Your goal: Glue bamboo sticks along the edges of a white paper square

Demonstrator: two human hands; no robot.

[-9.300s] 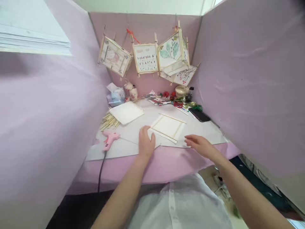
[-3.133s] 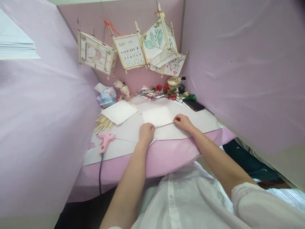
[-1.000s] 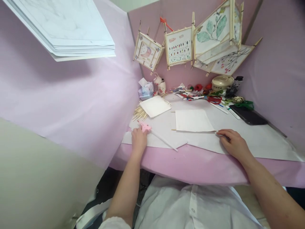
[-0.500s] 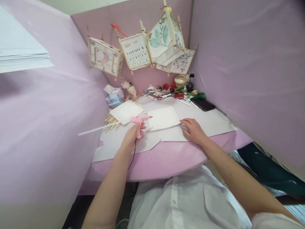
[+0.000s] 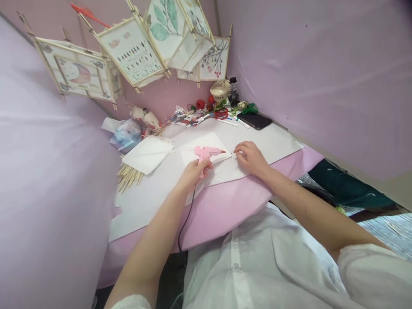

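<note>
Gripping a pink hot glue gun in our left hand, we hold its nozzle over a white paper square, pointing toward our right hand, which rests empty and loosely curled on the backing sheet just beside that square's corner. Left of the square lie another paper square and a pile of bamboo sticks.

Our left hand curls shut in a grip, while our right hand rests open just right of that grip, its fingers loosely bent.
</note>
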